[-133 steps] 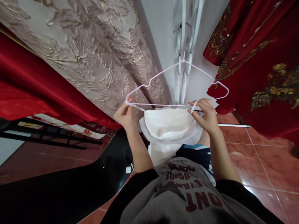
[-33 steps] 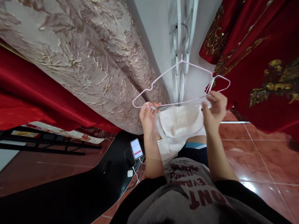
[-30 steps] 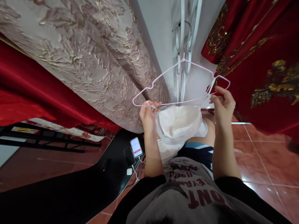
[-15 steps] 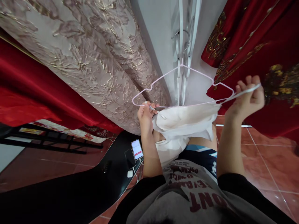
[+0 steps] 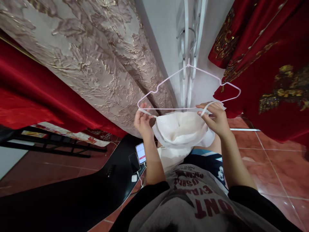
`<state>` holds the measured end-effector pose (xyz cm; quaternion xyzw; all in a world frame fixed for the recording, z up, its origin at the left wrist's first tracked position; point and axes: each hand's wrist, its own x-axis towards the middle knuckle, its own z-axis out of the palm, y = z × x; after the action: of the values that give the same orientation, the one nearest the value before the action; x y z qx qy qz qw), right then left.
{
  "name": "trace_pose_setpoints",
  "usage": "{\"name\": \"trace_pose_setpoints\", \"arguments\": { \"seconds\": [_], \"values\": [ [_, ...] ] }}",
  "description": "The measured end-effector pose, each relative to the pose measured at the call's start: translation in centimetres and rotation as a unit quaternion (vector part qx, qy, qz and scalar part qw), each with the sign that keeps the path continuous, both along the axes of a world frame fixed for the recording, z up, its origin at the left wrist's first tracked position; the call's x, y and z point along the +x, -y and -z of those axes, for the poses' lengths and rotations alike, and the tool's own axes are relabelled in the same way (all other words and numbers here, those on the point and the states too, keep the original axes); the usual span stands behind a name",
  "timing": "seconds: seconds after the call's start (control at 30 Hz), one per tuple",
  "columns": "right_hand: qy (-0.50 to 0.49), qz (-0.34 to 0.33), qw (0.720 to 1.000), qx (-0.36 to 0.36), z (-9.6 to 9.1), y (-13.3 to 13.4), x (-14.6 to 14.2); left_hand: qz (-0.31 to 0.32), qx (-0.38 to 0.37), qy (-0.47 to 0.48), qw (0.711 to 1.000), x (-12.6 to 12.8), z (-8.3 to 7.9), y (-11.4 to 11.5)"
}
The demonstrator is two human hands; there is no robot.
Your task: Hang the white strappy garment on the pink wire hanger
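A pale pink clothes hanger (image 5: 172, 76) hangs by its metal hook from a white rack. Below its bottom bar droops a white garment (image 5: 180, 127) with thin straps, its cloth bunched over my lap. My left hand (image 5: 144, 124) is at the hanger's left corner, fingers curled round the left strap, which stretches to the cloth. My right hand (image 5: 214, 117) is under the right half of the bar, pinching the other strap between thumb and fingers; part of that strap loops over the back of the fingers. Some left fingertips are behind the bar.
The white rack (image 5: 185, 19) stands against a grey wall. A pink-gold embossed gown (image 5: 108, 64) hangs left, red beaded dresses (image 5: 256, 74) right. Beside my left forearm, a black glossy bench (image 5: 72, 196) holds a lit phone (image 5: 141, 154), a dark phone (image 5: 134, 163) and a white charger (image 5: 134, 178).
My right hand has moved left and inward from beyond the hanger's right corner, and its strap has slackened. My left hand has shifted slightly left. The garment now hangs lower and more bunched.
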<state>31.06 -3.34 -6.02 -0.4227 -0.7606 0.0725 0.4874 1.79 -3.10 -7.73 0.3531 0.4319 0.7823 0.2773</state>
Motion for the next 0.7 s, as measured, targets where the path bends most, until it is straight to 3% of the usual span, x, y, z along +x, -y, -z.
{"name": "trace_pose_setpoints", "arguments": {
  "seconds": [0.07, 0.13, 0.23, 0.33, 0.43, 0.5, 0.6, 0.7],
  "values": [
    [-0.008, -0.005, 1.0, 0.005, 0.0, 0.1, 0.1, -0.102, 0.021, -0.038, 0.994, -1.6, 0.2, -0.1],
    [-0.008, -0.011, 1.0, -0.001, -0.1, 0.2, 0.2, -0.147, 0.041, -0.082, 0.985, -3.0, -0.2, -0.4],
    [0.0, -0.014, 1.0, -0.014, -0.2, 0.1, 0.1, -0.069, 0.052, -0.177, 0.98, -4.0, -2.2, -1.0],
    [0.007, 0.005, 1.0, -0.013, -0.2, 0.2, -0.2, 0.042, 0.034, -0.305, 0.951, -3.6, -5.5, -1.9],
    [0.007, 0.018, 1.0, -0.008, -0.2, 0.5, -0.5, 0.092, 0.008, -0.395, 0.914, -2.8, -8.7, -2.9],
    [0.006, 0.017, 1.0, -0.008, -0.1, 0.6, -0.6, 0.114, -0.018, -0.42, 0.9, -2.6, -9.8, -3.6],
    [0.009, 0.013, 1.0, -0.01, 0.1, 0.7, -0.6, 0.107, -0.041, -0.387, 0.915, -2.7, -9.1, -4.5],
    [-0.002, 0.019, 1.0, -0.004, 0.2, 0.8, -0.9, 0.053, -0.019, -0.211, 0.976, -2.1, -5.8, -4.8]
  ]
}}
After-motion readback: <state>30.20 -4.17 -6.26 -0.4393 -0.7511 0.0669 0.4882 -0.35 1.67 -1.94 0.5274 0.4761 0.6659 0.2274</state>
